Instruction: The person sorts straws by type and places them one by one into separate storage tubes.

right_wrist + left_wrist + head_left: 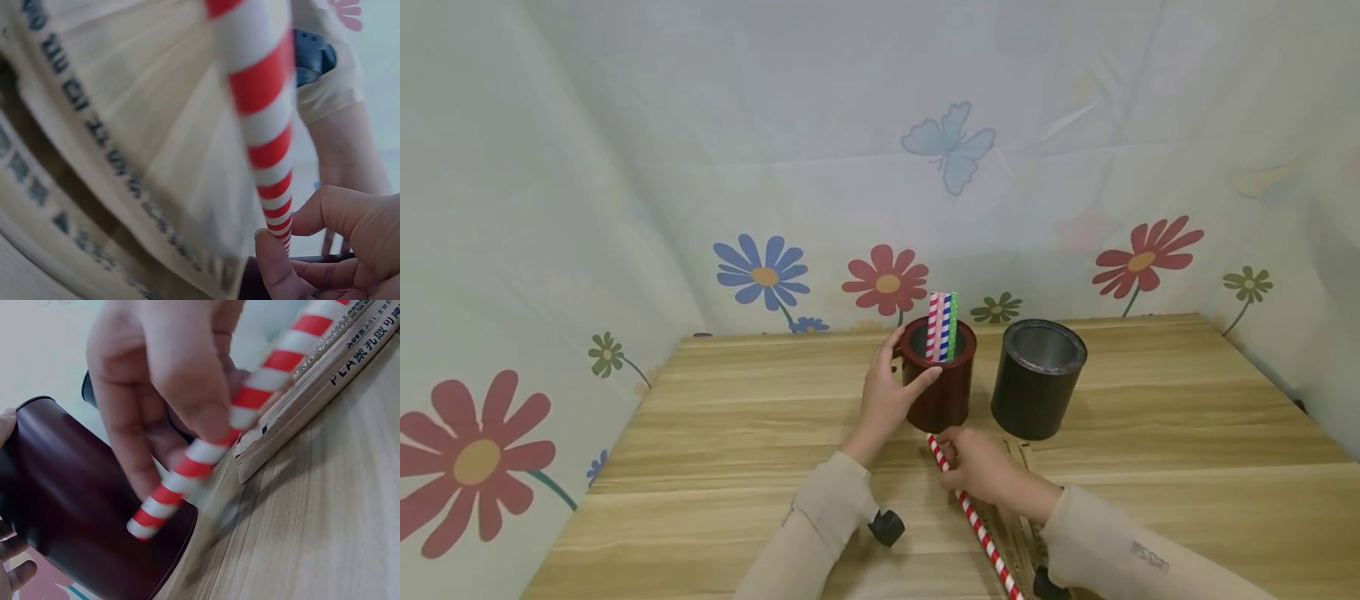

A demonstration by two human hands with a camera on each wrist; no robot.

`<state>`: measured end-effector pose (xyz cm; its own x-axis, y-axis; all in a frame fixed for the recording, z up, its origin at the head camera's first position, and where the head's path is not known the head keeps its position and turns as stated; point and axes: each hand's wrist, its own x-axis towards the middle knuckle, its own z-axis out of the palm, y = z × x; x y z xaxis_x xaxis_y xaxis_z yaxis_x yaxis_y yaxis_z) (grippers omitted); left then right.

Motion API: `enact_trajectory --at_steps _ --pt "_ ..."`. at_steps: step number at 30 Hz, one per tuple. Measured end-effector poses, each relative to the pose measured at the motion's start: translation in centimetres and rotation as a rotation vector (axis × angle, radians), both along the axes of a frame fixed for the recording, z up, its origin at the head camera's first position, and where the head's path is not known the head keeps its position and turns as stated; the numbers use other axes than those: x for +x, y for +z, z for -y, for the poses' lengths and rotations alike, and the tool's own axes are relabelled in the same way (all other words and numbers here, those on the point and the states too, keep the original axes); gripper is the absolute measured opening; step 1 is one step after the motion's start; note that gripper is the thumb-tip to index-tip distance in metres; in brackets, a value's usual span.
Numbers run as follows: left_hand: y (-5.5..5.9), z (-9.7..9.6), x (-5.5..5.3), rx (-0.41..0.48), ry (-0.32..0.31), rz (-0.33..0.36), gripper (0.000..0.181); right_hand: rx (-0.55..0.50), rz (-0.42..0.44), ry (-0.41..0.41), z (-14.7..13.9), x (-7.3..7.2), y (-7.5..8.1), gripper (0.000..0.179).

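My right hand pinches a red-and-white striped straw near its upper end, between thumb and fingers. The straw slants over the table, its tip overlapping the lower side of a dark red cup in the left wrist view. Around that cup's left side curls my left hand, thumb in front near the rim. Several patterned straws, in pink, blue and green, stand upright inside the cup. Beneath the right hand lie brown paper packets with printed lettering, their folded edges large in the right wrist view.
A black cup with a grey interior stands just right of the red one. The wood-grain table ends at the back against a white flowered curtain. Dark wrist cameras sit at both sleeves.
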<state>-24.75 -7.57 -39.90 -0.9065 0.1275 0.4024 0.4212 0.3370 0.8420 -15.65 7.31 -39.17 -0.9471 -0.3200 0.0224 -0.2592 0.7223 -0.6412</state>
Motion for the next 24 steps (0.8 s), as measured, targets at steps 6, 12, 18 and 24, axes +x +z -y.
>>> enact_trajectory --at_steps 6,12,18,24 --pt "0.0 0.1 0.2 0.007 -0.007 0.005 0.093 -0.019 0.002 0.032 -0.7 0.3 1.3 0.042" --pt "0.1 0.0 0.2 0.007 -0.008 -0.002 0.093 -0.037 0.02 0.081 -1.8 1.0 3.0 0.046" --pt "0.3 0.0 0.2 0.011 -0.003 0.0 0.091 -0.068 -0.024 0.132 -2.8 1.2 5.2 0.044" --pt "0.2 0.0 0.2 0.011 -0.008 0.001 0.096 -0.115 -0.058 0.119 -3.9 0.4 7.5 0.047"
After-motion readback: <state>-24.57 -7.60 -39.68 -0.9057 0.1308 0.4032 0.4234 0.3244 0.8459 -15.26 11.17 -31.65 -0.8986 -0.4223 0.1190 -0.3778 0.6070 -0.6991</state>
